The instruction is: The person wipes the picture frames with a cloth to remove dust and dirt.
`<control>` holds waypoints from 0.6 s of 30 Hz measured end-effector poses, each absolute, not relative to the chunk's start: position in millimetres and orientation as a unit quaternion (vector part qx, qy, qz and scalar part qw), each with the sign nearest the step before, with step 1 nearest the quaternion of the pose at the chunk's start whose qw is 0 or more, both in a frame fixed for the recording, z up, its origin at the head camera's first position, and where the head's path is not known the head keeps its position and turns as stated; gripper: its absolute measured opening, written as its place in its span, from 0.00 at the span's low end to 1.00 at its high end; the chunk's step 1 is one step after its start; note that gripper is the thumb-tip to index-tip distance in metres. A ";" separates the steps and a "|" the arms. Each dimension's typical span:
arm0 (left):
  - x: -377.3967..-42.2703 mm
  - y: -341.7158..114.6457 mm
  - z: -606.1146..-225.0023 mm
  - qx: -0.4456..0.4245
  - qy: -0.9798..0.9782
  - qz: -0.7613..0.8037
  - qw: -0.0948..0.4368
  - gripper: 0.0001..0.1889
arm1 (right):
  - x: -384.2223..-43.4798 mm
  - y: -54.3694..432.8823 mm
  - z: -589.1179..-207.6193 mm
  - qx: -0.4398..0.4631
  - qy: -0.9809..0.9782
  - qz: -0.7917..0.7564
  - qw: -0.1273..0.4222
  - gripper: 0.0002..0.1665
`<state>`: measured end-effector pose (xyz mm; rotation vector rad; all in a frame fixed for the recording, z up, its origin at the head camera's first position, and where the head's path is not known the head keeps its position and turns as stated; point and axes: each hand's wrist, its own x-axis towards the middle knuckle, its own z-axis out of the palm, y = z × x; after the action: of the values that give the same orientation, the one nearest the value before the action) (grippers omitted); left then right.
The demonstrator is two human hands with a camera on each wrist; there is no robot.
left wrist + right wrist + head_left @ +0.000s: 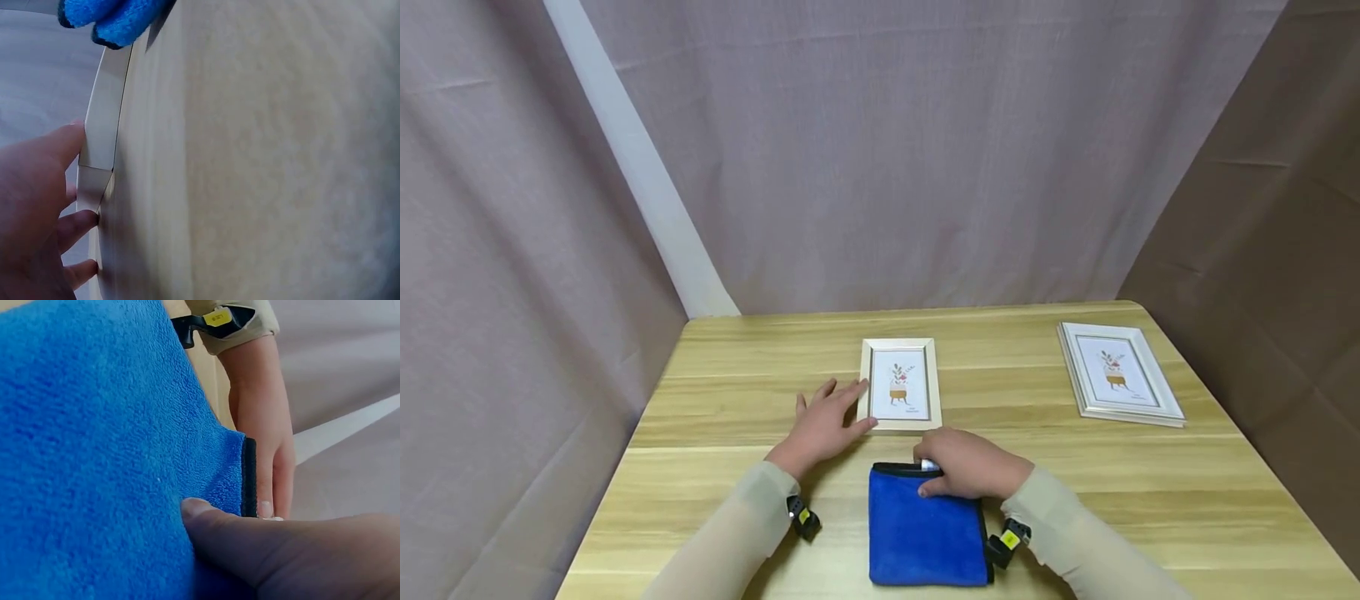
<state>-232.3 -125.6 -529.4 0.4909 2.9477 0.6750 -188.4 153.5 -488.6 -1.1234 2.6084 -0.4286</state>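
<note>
A light-framed picture [898,427] lies flat on the table, showing a plant in an orange pot. My left hand [826,422] is at its left side, with fingertips at the left edge and the thumb on the lower left corner. In the left wrist view, the fingers [78,228] reach along the side of the frame [100,131]. My right hand [973,462] grips the top right part of a folded blue cloth [925,533] with black edging, thumb on the front. A small white bit [929,465] shows by its fingers.
A second picture in a white frame [1172,410], with a similar plant print, lies at the right of the wooden table [737,358]. Grey curtains [925,167] stand behind and to the left, and a brown one [1285,250] to the right.
</note>
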 end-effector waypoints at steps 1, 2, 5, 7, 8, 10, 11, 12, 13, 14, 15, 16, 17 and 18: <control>-232.5 -125.7 -529.5 0.160 0.961 0.221 0.039 0.40 | -188.1 156.2 -488.0 -0.388 0.899 -0.155 0.132 0.16; -232.9 -125.9 -530.1 0.159 0.961 0.222 0.037 0.40 | -187.9 159.2 -487.5 -0.388 0.898 -0.163 0.131 0.15; -233.8 -126.5 -531.3 0.158 0.961 0.222 0.036 0.40 | -188.3 170.5 -486.1 -0.379 0.895 -0.192 0.134 0.12; -234.8 -127.1 -533.1 0.158 0.962 0.219 0.035 0.40 | -189.5 179.6 -484.8 -0.370 0.896 -0.206 0.132 0.11; -235.2 -127.3 -534.2 0.159 0.962 0.217 0.035 0.40 | -190.3 184.0 -483.3 -0.363 0.898 -0.209 0.132 0.12; -235.8 -127.7 -535.6 0.159 0.963 0.217 0.035 0.40 | -192.1 192.6 -478.9 -0.353 0.902 -0.216 0.125 0.13; -236.0 -127.8 -536.4 0.159 0.963 0.216 0.034 0.41 | -192.9 196.7 -475.9 -0.346 0.904 -0.219 0.122 0.13; -235.9 -127.9 -537.2 0.160 0.963 0.216 0.035 0.41 | -193.7 200.6 -472.5 -0.340 0.906 -0.223 0.120 0.12; -235.8 -127.8 -537.5 0.161 0.962 0.216 0.035 0.41 | -194.5 204.3 -468.9 -0.334 0.908 -0.225 0.117 0.11; -235.5 -127.5 -537.4 0.161 0.962 0.217 0.036 0.41 | -195.7 207.7 -465.1 -0.327 0.909 -0.229 0.118 0.09; -235.2 -127.1 -537.4 0.162 0.962 0.218 0.036 0.41 | -197.2 211.4 -461.5 -0.326 0.910 -0.231 0.114 0.08; -234.9 -126.7 -537.2 0.162 0.962 0.218 0.037 0.41 | -198.9 214.9 -458.4 -0.323 0.911 -0.231 0.112 0.07; -234.6 -126.2 -536.7 0.163 0.961 0.219 0.039 0.41 | -200.7 218.1 -455.7 -0.317 0.913 -0.233 0.112 0.06; -234.3 -125.7 -536.3 0.163 0.961 0.221 0.040 0.41 | -203.0 221.2 -453.5 -0.312 0.915 -0.231 0.110 0.05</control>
<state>-234.3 -125.7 -536.3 0.4989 2.9438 0.6757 -203.0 221.2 -453.5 -0.9168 2.6885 -0.6802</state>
